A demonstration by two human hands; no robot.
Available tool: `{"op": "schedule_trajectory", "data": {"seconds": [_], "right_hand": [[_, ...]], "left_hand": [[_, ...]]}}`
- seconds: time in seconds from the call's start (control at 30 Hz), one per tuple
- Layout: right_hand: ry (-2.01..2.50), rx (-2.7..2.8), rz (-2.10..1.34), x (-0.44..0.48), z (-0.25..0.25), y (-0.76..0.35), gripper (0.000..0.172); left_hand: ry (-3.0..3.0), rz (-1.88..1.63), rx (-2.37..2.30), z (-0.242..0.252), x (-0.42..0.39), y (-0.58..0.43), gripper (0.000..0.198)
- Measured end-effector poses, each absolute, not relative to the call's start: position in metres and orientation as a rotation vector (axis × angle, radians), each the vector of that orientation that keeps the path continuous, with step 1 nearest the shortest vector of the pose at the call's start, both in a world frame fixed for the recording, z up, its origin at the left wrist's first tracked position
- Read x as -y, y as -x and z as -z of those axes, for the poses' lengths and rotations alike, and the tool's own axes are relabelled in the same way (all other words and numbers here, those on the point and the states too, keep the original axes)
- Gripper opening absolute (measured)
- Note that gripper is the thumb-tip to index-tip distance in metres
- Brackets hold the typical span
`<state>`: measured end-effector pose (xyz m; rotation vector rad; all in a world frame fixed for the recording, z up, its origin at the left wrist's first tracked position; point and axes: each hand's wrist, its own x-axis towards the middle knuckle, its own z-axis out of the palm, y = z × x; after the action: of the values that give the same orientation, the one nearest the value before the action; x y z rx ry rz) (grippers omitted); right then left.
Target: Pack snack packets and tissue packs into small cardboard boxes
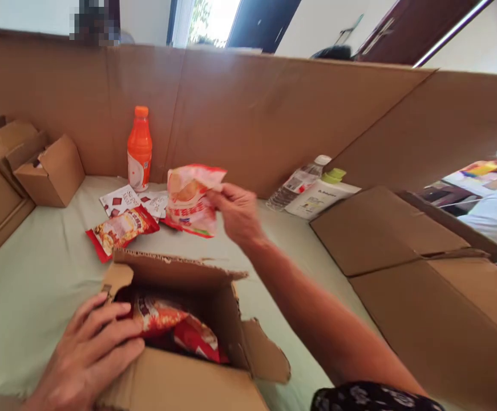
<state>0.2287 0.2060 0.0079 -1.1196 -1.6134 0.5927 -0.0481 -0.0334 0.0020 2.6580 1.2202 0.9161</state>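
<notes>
My right hand point(235, 211) pinches the right edge of a pink and red snack packet point(192, 200), held up beyond the open cardboard box point(188, 377). At the box's left side, my left hand point(98, 348) rests with its fingers over the edge, slightly spread, and seems to hold the box steady. Inside the box lie red snack packets point(166, 319). A red and yellow packet point(122, 228) lies on the green cloth behind the box. White packets with dark red squares point(122, 200) lie just past it, partly hidden by other packets.
An orange bottle point(140, 151) stands against the cardboard wall point(239, 114). A clear bottle point(297, 185) and a white bottle with a green cap point(323, 197) lean at the right. Cardboard boxes flank both sides, a small one point(53, 174) at left and larger ones point(402, 228) at right.
</notes>
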Motion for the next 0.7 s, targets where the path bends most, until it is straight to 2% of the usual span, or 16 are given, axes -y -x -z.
{"op": "schedule_trajectory", "data": {"seconds": [0.07, 0.13, 0.23, 0.3, 0.47, 0.57, 0.7], "right_hand": [[0.892, 1.394, -0.701, -0.17, -0.035, -0.242, 0.016], [0.728, 1.287, -0.652, -0.135, -0.062, -0.248, 0.012], [0.694, 1.307, -0.498, -0.088, -0.09, -0.25, 0.011], [0.759, 1.397, -0.404, -0.064, -0.097, -0.251, 0.017], [0.676, 2.086, -0.134, -0.037, -0.102, -0.249, 0.031], [0.628, 2.401, -0.033, -0.034, -0.1, -0.242, 0.029], [0.885, 2.732, 0.104, -0.036, -0.089, -0.221, 0.025]], "left_hand": [[-2.637, -0.923, -1.203, -0.007, 0.034, 0.046, 0.047], [-2.639, -0.892, -1.198, -0.009, 0.034, 0.045, 0.049], [-2.647, -0.857, -1.198, -0.009, 0.034, 0.044, 0.053], [-2.666, -0.897, -1.186, -0.01, 0.033, 0.044, 0.05], [-2.696, -0.961, -1.166, -0.014, 0.031, 0.041, 0.042], [-2.67, -0.969, -1.175, -0.014, 0.031, 0.04, 0.043], [-2.659, -1.004, -1.178, -0.013, 0.031, 0.04, 0.043]]}}
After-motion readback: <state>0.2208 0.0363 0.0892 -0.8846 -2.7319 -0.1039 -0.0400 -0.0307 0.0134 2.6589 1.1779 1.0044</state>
